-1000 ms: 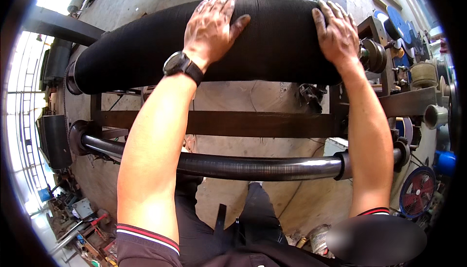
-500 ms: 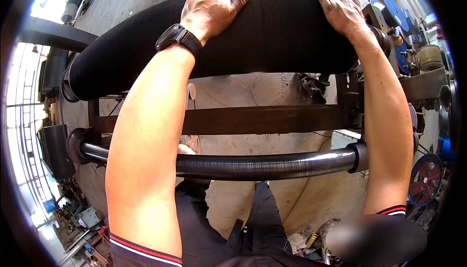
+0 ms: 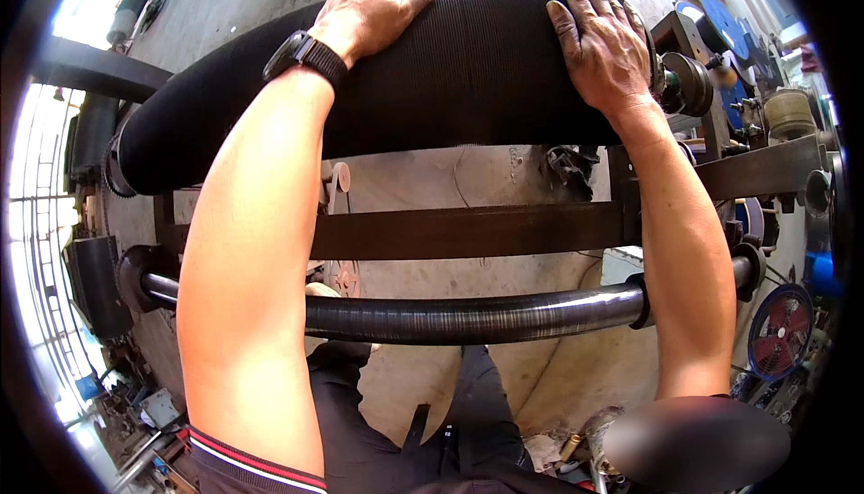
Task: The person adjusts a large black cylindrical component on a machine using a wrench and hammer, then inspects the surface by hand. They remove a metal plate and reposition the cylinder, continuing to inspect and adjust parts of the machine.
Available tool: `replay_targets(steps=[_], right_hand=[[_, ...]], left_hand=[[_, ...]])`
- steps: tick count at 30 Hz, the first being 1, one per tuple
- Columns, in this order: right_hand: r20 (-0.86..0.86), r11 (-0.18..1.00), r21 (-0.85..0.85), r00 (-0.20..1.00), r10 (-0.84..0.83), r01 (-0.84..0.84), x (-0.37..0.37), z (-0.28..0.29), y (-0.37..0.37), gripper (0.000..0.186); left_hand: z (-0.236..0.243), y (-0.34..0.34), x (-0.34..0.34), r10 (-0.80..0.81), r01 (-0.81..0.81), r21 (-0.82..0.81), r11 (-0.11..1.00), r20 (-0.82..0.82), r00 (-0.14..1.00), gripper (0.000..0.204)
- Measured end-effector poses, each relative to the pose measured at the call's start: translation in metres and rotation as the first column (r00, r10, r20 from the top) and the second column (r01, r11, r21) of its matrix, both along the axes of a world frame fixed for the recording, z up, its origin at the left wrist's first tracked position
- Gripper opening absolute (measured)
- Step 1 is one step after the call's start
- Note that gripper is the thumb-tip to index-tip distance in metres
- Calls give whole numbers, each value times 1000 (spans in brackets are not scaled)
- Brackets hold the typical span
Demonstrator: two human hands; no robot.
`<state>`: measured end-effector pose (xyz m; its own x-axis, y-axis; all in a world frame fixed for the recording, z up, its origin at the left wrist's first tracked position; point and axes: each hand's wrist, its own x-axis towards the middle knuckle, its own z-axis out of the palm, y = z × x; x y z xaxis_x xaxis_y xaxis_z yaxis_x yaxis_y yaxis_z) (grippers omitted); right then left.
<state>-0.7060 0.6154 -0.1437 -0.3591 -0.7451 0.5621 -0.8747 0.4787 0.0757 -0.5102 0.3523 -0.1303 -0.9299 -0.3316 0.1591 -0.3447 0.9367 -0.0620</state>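
Observation:
Both my arms reach forward over a large black ribbed roll (image 3: 477, 71) mounted crosswise on a metal frame. My left hand (image 3: 371, 13) lies on the upper surface of the roll left of its middle, fingers stretched toward the far side and thumb apart. Near the roll's right end, my right hand (image 3: 605, 49) rests flat with fingers extended and thumb spread; its fingertips look dark with grime. Neither hand grips anything. A black watch (image 3: 304, 58) is on my left wrist. Closer to my body runs a thinner shiny dark roller (image 3: 477, 314), passing beneath both forearms.
A brown metal crossbar (image 3: 468, 231) spans the frame between the rollers. Pulleys (image 3: 686, 83) sit at the big roll's right end. A round fan with red blades (image 3: 780, 330) stands at right. Assorted tools and parts (image 3: 148, 417) clutter the lower left. Dark crumpled material (image 3: 571, 170) lies beneath the roll.
My right hand has come nearer along the roll and a little left, now lying flatter on it. My left hand has shifted slightly left. The whole view has moved a little.

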Motion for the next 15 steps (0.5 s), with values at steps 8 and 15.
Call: replay_targets(steps=[8, 15], right_hand=[[50, 1000, 12, 999, 8, -8, -12, 4, 0, 61], [68, 984, 169, 996, -66, 54, -15, 15, -15, 60]], left_hand=[[27, 32, 11, 42, 4, 193, 981, -233, 971, 59], [15, 107, 70, -219, 146, -209, 967, -389, 895, 65]])
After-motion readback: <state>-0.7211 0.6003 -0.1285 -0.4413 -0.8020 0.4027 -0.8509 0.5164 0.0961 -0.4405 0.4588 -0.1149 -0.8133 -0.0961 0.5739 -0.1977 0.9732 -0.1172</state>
